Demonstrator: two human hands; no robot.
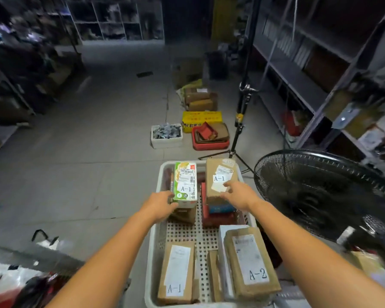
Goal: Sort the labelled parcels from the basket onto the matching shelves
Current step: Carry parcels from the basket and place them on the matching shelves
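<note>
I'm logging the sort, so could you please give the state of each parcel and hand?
White perforated plastic basket: holds parcels.
Green-and-white carton labelled A-1: in basket, gripped by left hand.
Far brown cardboard parcel labelled A-1: stacked, touched by right hand.
Near brown parcel labelled A-2: flat, untouched.

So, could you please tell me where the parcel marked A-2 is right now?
In the head view, the A-2 parcel lies in the near right corner of the white basket, to the right of a flat brown A-1 parcel.
</note>
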